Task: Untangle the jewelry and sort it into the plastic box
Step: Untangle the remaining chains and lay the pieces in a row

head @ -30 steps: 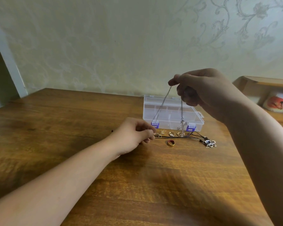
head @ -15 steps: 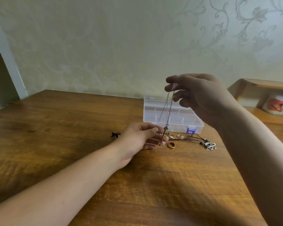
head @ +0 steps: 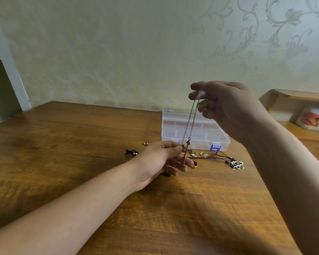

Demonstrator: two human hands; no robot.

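Observation:
My right hand (head: 226, 109) is raised above the table and pinches the top of a thin silver chain (head: 192, 116), which hangs down as a double strand. At the chain's lower end a dark cross pendant (head: 186, 150) lies against my left hand (head: 160, 161), whose thumb and fingers pinch it just above the wood. Behind them stands the clear plastic box (head: 201, 133) with blue latches, its lid closed. On the table by the box lie a gold ring (head: 194, 165), small gold earrings (head: 203, 154), and a black cord with a silver flower pendant (head: 237, 164).
A small black knotted piece (head: 131, 152) and a tiny metal stud (head: 145, 143) lie left of my left hand. The wooden table (head: 63, 153) meets a patterned wall at the back. A cardboard box (head: 291, 105) with a printed mug (head: 313, 120) sits at the right.
The chain's two strands have come together from a wide spread. My left hand turned palm-up and took hold of the cross pendant, which came off the pile by the box.

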